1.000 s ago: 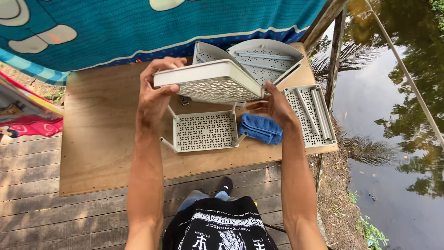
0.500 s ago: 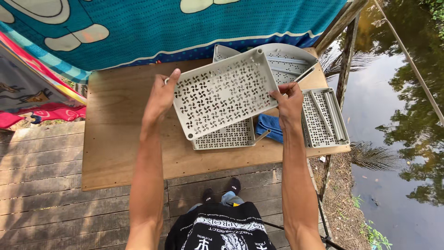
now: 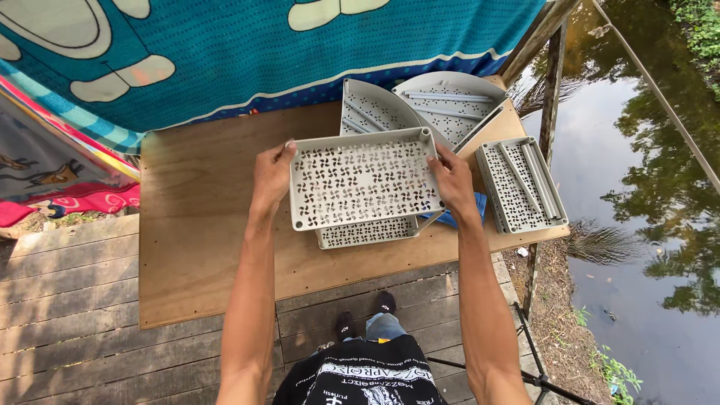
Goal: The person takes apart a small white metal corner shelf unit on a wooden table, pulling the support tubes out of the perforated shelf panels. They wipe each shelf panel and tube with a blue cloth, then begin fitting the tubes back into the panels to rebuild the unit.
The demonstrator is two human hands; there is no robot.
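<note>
A grey rectangular perforated plastic tray (image 3: 364,178) is held level above the plywood table (image 3: 202,225), open side up. My left hand (image 3: 271,174) grips its left edge and my right hand (image 3: 454,180) grips its right edge. Directly beneath it sits a second tray of the same kind (image 3: 367,233), only its near edge showing. A blue cloth (image 3: 459,218) peeks out by my right wrist.
Two grey quarter-round perforated shelves (image 3: 448,105) lie at the table's back right. Another rectangular tray with loose tubes (image 3: 520,184) sits at the right edge. A blue patterned cloth (image 3: 225,52) hangs behind. Water (image 3: 637,187) lies beyond the deck to the right.
The tray was tilted on its side and turned; it now faces up and level, lowered over the tray on the table. Both hands stayed on it.
</note>
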